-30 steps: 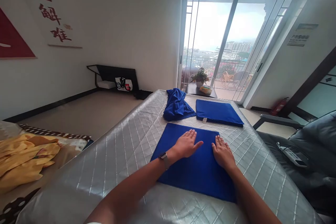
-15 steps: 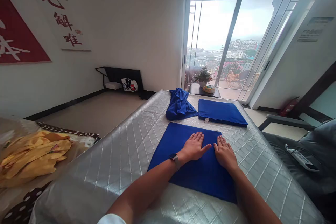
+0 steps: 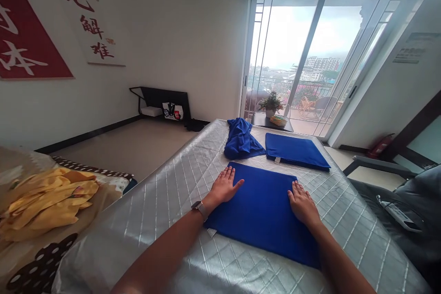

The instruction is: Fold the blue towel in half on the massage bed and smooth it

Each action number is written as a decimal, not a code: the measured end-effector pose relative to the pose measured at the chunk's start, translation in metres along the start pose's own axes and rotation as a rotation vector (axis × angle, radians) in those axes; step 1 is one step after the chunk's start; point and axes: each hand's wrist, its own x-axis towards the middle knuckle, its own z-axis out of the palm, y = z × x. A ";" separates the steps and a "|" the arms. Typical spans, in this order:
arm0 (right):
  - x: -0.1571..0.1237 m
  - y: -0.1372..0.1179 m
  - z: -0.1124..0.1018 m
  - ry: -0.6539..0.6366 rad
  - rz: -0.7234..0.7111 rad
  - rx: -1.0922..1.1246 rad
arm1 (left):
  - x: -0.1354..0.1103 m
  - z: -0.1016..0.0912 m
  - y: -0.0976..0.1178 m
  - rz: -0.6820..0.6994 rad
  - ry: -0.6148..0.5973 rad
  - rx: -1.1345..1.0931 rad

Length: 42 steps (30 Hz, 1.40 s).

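A blue cloth (image 3: 262, 211), folded into a flat rectangle, lies before me on the silver quilted cover (image 3: 161, 202). My left hand (image 3: 223, 186) rests flat on its left edge, fingers stretched out and thumb apart, a watch on the wrist. On the right edge lies my right hand (image 3: 303, 202), also flat with extended fingers. A small white tag pokes out at the near left corner. Beyond it, a crumpled blue cloth (image 3: 241, 140) sits at the far end, beside a second folded blue cloth (image 3: 296, 150) with a white tag.
Yellow cloth (image 3: 51, 197) is heaped at the left on another surface. To the right stands a dark armchair (image 3: 375, 193) with a white power strip (image 3: 399, 213) on it. A potted plant (image 3: 270, 103) is on a small table by the glass sliding door.
My left hand has slid from the middle of the folded cloth to its left edge. My right hand stays along the right edge. The view has shifted slightly.
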 end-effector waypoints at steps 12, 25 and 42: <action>-0.044 0.001 -0.008 0.048 -0.053 -0.085 | 0.003 0.007 0.000 0.010 0.020 -0.008; -0.058 -0.008 -0.001 0.029 -0.009 -0.049 | -0.022 -0.007 0.053 0.301 0.022 0.049; -0.061 -0.006 -0.001 0.053 -0.058 -0.061 | -0.013 0.025 0.122 0.551 -0.052 -0.060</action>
